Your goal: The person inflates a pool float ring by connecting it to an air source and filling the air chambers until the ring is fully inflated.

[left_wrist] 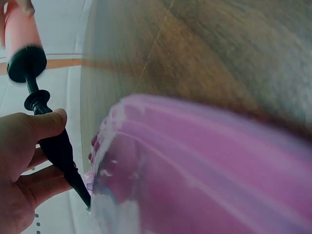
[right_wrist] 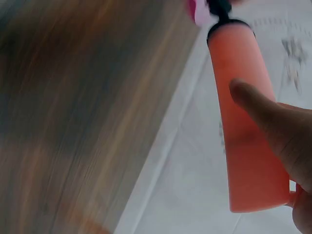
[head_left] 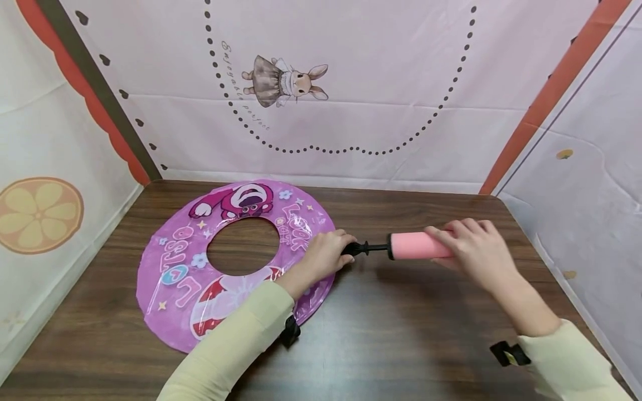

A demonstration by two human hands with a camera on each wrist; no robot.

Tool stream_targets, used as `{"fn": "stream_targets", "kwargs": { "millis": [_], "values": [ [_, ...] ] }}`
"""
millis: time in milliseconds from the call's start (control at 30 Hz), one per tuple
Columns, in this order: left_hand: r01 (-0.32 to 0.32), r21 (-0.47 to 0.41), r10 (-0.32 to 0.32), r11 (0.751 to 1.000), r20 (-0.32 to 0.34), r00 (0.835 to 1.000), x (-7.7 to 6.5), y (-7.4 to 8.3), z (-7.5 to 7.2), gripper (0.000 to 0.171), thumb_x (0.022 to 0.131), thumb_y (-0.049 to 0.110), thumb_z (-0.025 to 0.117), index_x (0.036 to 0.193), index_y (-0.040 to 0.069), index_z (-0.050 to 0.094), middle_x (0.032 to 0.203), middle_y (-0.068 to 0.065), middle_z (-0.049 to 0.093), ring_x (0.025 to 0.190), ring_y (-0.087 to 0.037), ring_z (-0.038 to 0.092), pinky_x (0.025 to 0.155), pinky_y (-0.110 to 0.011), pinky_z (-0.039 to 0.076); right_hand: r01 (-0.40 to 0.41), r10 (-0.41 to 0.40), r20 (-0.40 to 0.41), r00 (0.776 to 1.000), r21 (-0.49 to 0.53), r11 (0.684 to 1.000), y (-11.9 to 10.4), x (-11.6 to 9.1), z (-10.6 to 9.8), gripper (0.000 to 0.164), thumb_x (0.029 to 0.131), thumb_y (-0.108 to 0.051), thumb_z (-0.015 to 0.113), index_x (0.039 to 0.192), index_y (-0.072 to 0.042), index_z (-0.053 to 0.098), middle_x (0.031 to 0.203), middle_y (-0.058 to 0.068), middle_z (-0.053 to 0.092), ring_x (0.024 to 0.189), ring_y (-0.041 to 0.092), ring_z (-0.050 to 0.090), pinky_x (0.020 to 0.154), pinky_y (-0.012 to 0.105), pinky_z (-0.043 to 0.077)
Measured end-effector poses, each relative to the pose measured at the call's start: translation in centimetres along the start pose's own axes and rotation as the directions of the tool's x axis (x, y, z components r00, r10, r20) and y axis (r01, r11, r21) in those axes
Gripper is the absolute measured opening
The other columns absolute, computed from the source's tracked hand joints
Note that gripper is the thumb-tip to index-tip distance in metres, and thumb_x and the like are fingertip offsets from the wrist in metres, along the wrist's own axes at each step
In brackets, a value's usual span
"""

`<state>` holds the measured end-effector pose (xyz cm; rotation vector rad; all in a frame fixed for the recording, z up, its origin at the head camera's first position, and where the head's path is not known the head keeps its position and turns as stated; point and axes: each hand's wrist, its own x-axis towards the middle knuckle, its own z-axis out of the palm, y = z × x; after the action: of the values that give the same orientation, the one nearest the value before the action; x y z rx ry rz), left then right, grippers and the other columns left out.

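From afar, I am watching the left hand [head_left: 325, 253] pinching a tapered black plastic nozzle [left_wrist: 58, 150] and the right hand [head_left: 476, 250] gripping the pink cylindrical pump barrel [head_left: 413, 245], a thin black rod [head_left: 378, 248] joining the two. A glossy purple printed vinyl swim ring [head_left: 155, 267] is lying by the left hand on the brown wood-grain table [head_left: 401, 334]; whether the nozzle is entering it, I cannot tell.
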<state>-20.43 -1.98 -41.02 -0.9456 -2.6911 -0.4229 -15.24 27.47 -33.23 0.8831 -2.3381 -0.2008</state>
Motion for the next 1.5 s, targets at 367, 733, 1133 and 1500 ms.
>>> {"fn": "stream_targets", "kwargs": {
  "millis": [367,733,1133,1500],
  "values": [
    [0.017,-0.061,-0.017,0.998,-0.004,1.000,0.2,-0.3,0.2,0.037,0.074,0.025,0.076,0.107,0.012,0.067,0.097,-0.004,0.066,0.085,-0.020,0.064,0.075,-0.035,0.052,0.020,-0.021,-0.032,0.999,-0.041,0.999,-3.1,2.4,2.1,0.061,0.055,-0.035,0.085,0.109,-0.019,0.062,0.085,0.011,0.061,0.078,0.032,0.057,0.063,0.046,0.042],
    [0.061,-0.067,-0.055,0.996,0.078,0.995,0.1,-0.5,0.3,0.039,0.075,0.029,0.075,0.110,0.014,0.066,0.099,-0.003,0.067,0.086,-0.020,0.064,0.077,-0.036,0.051,-0.086,0.085,0.031,0.996,0.025,0.996,0.8,-1.9,-0.7,0.056,0.077,-0.059,0.060,0.117,-0.020,0.061,0.091,0.012,0.064,0.083,0.037,0.058,0.068,0.051,0.043],
    [0.016,-0.048,-0.014,0.999,0.030,0.999,0.1,-0.1,0.2,0.038,0.077,0.029,0.073,0.110,0.013,0.066,0.100,-0.004,0.066,0.086,-0.019,0.064,0.076,-0.035,0.052,-0.046,0.046,-0.003,0.999,-0.029,0.999,0.1,-0.9,-0.3,0.052,0.071,-0.047,0.073,0.112,-0.017,0.062,0.087,0.014,0.063,0.079,0.037,0.057,0.063,0.050,0.042],
    [0.031,-0.071,-0.029,0.997,0.023,0.999,0.2,-0.1,-0.1,0.038,0.075,0.026,0.075,0.109,0.011,0.066,0.101,-0.005,0.066,0.087,-0.022,0.064,0.077,-0.036,0.052,-0.017,0.014,-0.033,0.999,-0.075,0.997,-3.7,2.2,2.4,0.061,0.055,-0.036,0.086,0.108,-0.018,0.062,0.084,0.012,0.061,0.076,0.033,0.057,0.061,0.046,0.042]
  ]
}}
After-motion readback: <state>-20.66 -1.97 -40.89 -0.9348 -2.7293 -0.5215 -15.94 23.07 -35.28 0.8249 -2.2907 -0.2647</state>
